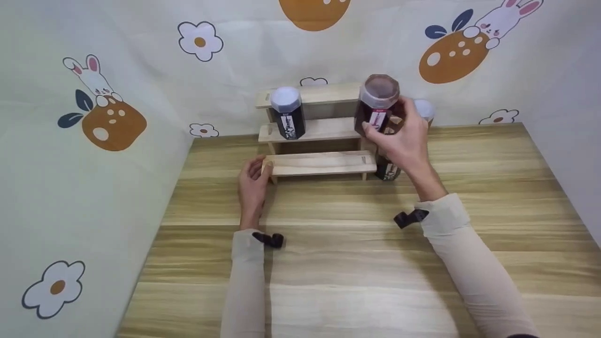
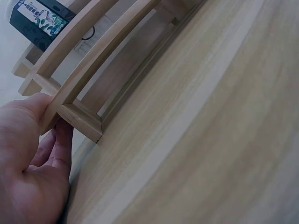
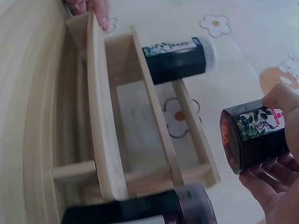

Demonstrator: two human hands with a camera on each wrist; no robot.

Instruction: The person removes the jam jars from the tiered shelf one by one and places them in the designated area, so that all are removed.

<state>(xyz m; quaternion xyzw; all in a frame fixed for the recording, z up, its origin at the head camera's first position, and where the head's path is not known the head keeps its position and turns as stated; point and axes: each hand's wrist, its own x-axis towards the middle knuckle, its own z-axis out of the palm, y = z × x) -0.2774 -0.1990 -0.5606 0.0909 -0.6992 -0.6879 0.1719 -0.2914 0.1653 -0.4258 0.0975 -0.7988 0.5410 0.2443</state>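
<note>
Three-step wooden shelf point(image 1: 321, 164) stands on the desk point(image 1: 324, 244), patterned cloth point(image 1: 244, 80) behind. Left hand point(image 1: 253, 182) grips the left end of the lowest step, thumb above, fingers beneath. Right hand point(image 1: 404, 141) holds a dark jar point(image 1: 378, 108) around its labelled body; in the right wrist view its base is clear of the shelf. White-topped jar point(image 1: 288, 115) upright on the middle step, toward the left end. At the shelf's right end, another dark jar point(image 1: 388, 170), mostly hidden by the right hand; a white lid point(image 1: 425, 109) shows behind the same hand, its jar largely obscured.
</note>
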